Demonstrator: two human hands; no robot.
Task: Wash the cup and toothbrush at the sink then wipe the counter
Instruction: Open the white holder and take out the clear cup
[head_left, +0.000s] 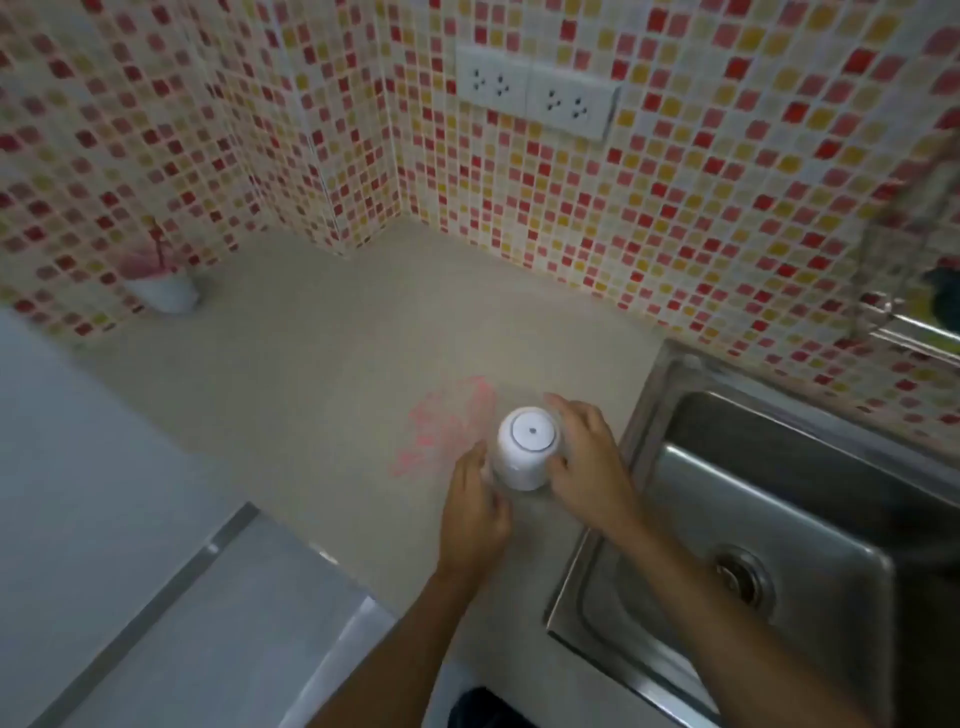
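Cupping one white cup (527, 449), upside down on the counter (322, 343), we are pressing our left hand (475, 512) and right hand (589, 462) against its sides. It is standing near the sink (769, 499) rim, beside a pink smear (441, 426). Bare counter is stretching away left and back toward the tiled corner. We are counting two outlets (535, 93) and one second cup (166, 288).

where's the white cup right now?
In the head view the white cup sits upside down on the counter, just left of the sink, between the left hand and right hand, beside a pink smear.
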